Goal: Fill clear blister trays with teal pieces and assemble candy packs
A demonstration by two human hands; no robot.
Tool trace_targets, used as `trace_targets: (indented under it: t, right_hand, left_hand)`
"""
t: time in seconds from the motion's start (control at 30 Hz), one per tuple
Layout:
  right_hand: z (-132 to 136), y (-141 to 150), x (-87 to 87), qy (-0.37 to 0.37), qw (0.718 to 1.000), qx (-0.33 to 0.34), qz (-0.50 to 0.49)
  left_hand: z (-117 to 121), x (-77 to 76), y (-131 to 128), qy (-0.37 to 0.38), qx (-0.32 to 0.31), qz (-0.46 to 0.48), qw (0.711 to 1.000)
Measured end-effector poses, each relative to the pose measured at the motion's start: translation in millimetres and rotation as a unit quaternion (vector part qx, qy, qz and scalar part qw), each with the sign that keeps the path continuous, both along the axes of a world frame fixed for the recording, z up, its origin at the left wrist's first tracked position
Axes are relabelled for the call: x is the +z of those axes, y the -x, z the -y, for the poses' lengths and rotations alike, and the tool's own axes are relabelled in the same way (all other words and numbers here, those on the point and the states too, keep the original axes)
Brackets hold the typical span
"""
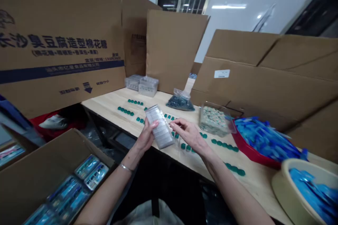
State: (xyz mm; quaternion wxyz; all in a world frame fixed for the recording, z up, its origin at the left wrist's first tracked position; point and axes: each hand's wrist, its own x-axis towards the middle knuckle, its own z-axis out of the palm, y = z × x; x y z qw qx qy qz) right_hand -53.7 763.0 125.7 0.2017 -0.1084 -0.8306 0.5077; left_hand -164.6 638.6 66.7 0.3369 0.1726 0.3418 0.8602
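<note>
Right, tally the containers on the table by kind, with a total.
Clear plastic boxes: 3
Plastic bag: 1
Red tray: 1
Beige basin: 1
Total: 6

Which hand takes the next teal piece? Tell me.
Right, probably: the right hand looks empty and sits just above the teal pieces, while the left hand grips the clear plastic case.

We see a clear, shiny plastic box (160, 126) with a smooth top. The long pale wood table (105, 103) looks smooth and matt. The big brown cardboard sheet (174, 49) looks dull and a bit rough. The small round green plastic pieces (224, 144) look glossy. The thin silver metal bangle (126, 167) shines.
</note>
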Motion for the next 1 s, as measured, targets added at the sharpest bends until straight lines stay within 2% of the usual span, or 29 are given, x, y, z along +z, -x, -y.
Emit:
trace_targets:
  t: [0.07, 0.23, 0.4, 0.5, 0.63, 0.8, 0.93, 1.0]
  right_hand:
    - [6, -11, 3.0, 0.052, 0.998, 0.034, 0.003]
    - [14, -31, -3.1, 0.156, 0.987, 0.045, -0.003]
    - [14, -46, -20.7, 0.23, 0.969, 0.084, 0.01]
    - [16, -52, -36.4, 0.282, 0.956, 0.075, 0.014]
    - [19, -56, -57.6, 0.307, 0.95, 0.051, 0.021]
    - [19, -59, -78.1, 0.347, 0.936, 0.053, 0.013]
    - [23, -58, -85.4, 0.36, 0.932, 0.032, 0.009]
    - [26, -57, -85.8, 0.366, 0.931, 0.012, 0.006]
  left_hand:
    - [0, 0.2, -9, 0.013, 0.004, -0.036, 0.999]
    - [4, -1.8, -25, 0.065, -0.037, -0.078, 0.994]
    - [7, -9.5, -39, 0.092, -0.077, -0.079, 0.99]
    - [7, -17.3, -48, 0.111, -0.096, -0.068, 0.987]
    - [5, -30.0, -55, 0.15, -0.092, -0.064, 0.982]
    - [6, -44.9, -56, 0.172, -0.066, -0.07, 0.98]
    - [8, -48.3, -57, 0.196, -0.082, -0.087, 0.973]
    - [10, -45.7, -58, 0.198, -0.067, -0.105, 0.972]
